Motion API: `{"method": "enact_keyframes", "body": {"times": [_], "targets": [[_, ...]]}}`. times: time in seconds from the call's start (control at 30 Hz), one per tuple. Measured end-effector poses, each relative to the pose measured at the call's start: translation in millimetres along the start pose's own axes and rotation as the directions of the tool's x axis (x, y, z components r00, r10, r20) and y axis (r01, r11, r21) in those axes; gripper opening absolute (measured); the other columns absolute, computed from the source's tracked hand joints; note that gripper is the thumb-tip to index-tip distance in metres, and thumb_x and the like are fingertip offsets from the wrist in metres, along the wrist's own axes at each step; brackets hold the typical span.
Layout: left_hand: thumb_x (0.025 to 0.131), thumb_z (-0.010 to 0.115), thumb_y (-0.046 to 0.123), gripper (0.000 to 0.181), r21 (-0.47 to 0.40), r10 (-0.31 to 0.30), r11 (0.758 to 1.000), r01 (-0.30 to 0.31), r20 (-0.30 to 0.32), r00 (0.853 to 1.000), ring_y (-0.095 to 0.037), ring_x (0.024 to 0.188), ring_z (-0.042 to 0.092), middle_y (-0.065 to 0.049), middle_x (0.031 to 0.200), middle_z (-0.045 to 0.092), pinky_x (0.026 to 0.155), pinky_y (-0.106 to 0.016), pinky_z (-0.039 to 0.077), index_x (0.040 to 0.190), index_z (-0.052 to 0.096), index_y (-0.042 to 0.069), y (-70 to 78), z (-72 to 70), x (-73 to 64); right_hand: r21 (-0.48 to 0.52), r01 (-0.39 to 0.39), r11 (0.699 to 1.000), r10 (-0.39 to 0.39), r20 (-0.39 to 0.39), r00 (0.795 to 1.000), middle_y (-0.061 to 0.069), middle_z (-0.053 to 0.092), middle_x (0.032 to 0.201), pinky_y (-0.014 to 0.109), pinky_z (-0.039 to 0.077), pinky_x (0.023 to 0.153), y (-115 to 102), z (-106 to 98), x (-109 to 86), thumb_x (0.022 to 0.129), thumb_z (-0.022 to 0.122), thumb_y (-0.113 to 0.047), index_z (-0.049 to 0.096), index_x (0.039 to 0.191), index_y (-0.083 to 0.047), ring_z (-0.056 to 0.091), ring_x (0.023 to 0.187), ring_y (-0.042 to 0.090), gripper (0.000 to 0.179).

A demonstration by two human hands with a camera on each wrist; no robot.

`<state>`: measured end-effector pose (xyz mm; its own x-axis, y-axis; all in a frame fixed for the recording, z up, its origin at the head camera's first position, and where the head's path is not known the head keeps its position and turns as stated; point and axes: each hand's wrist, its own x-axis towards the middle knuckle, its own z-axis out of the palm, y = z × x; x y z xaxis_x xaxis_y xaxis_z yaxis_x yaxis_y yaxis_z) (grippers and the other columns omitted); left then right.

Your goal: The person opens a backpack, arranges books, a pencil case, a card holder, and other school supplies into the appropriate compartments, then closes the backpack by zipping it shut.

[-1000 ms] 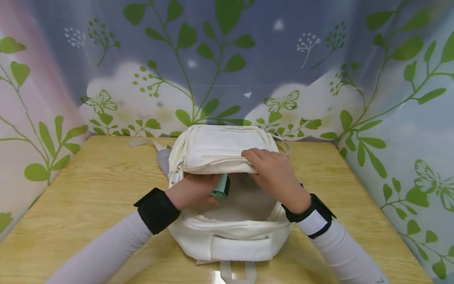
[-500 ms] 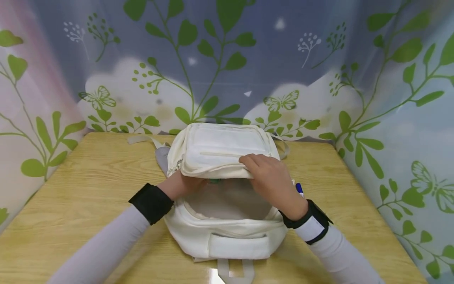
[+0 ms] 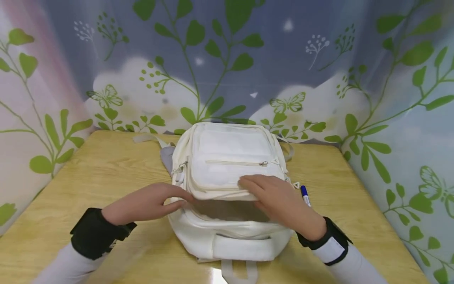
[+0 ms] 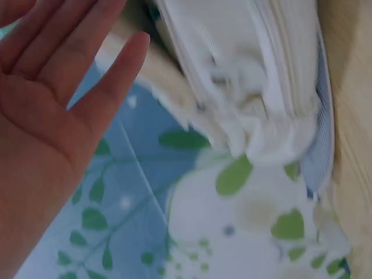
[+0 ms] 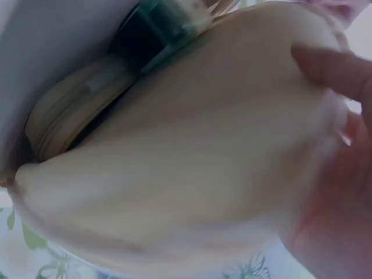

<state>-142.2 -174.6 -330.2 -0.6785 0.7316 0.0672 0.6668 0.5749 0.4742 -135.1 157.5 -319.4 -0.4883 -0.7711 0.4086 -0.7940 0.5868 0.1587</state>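
A cream-white backpack (image 3: pixel 244 248) lies on the table, its main compartment unzipped. My right hand (image 3: pixel 280 197) holds the edge of its front flap (image 3: pixel 234 173), thumb on the inner side and fingers over the outside; the right wrist view shows the thumb against the pale lining. At the left side of the opening is my left hand (image 3: pixel 149 203), its fingers extended and nothing held; in the left wrist view its palm lies bare. Inside the bag, the right wrist view shows a dark green box-like item (image 5: pixel 157 35) beside a beige layered item (image 5: pixel 81 110), both blurred.
A blue-capped marker (image 3: pixel 305 196) lies on the wooden table (image 3: pixel 117 169) to the right of the backpack. Loose straps (image 3: pixel 150 138) spread behind the bag and in front of it. A leaf-patterned curtain (image 3: pixel 198 63) surrounds the table at the back and sides.
My left hand has come out of the backpack to the left, leaving the green item inside. The flap has come down towards me under my right hand, narrowing the opening.
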Motion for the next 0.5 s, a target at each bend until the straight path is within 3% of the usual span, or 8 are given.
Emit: {"method": "enact_keyframes", "body": {"times": [0.07,0.13,0.27,0.37,0.5], "targets": [[0.097,0.051,0.018,0.021,0.022,-0.063,0.998,0.065,-0.068,0.996,-0.004,0.087,0.061,0.007,0.1,0.067,0.075,-0.027,0.049,0.111,0.066,0.018,-3.4,-3.2,-5.8,0.072,0.057,0.996,-0.06,0.04,0.997,0.003,0.057,0.128,0.032,0.05,0.087,-7.3,-0.8,-9.3,0.077,0.076,-0.013,0.053,0.127,-0.012,0.058,0.111,0.018,0.055],[0.096,0.051,0.016,0.019,0.031,-0.112,0.992,0.119,-0.166,0.98,-0.003,0.077,0.057,0.005,0.094,0.067,0.069,-0.026,0.047,0.108,0.066,0.016,-9.4,-4.3,-6.7,0.126,0.104,0.987,-0.115,0.08,0.99,0.002,0.056,0.129,0.031,0.05,0.089,-15.7,-2.1,-17.7,0.081,0.072,-0.014,0.055,0.126,-0.012,0.057,0.114,0.018,0.048],[0.096,0.052,0.014,0.02,0.005,-0.204,0.976,0.218,-0.33,0.921,-0.012,0.084,0.059,-0.004,0.102,0.066,0.073,-0.033,0.048,0.111,0.063,0.01,-25.4,-2.2,4.9,0.184,0.145,0.972,-0.182,0.202,0.962,0.002,0.055,0.132,0.033,0.048,0.094,-28.3,-7.6,-27.3,0.087,0.066,-0.02,0.056,0.125,-0.013,0.053,0.122,0.022,0.041],[0.095,0.052,0.015,0.027,0.017,-0.248,0.962,0.273,-0.365,0.897,-0.023,0.096,0.061,-0.011,0.112,0.063,0.08,-0.041,0.049,0.119,0.058,0.005,-38.3,2.4,20.4,0.256,0.104,0.961,-0.182,0.306,0.934,0.002,0.052,0.135,0.035,0.046,0.096,-26.3,-14.3,-22.5,0.093,0.057,-0.026,0.053,0.129,-0.014,0.05,0.125,0.022,0.038],[0.093,0.057,0.016,0.032,0.119,-0.267,0.936,0.331,-0.374,0.888,-0.029,0.097,0.061,-0.016,0.114,0.063,0.08,-0.042,0.049,0.121,0.057,0.001,-50.7,8.6,40.9,0.325,-0.015,0.946,-0.116,0.381,0.917,0.004,0.049,0.139,0.037,0.046,0.096,-7.0,-20.2,0.3,0.097,0.05,-0.027,0.049,0.133,-0.013,0.052,0.122,0.02,0.039]]}}
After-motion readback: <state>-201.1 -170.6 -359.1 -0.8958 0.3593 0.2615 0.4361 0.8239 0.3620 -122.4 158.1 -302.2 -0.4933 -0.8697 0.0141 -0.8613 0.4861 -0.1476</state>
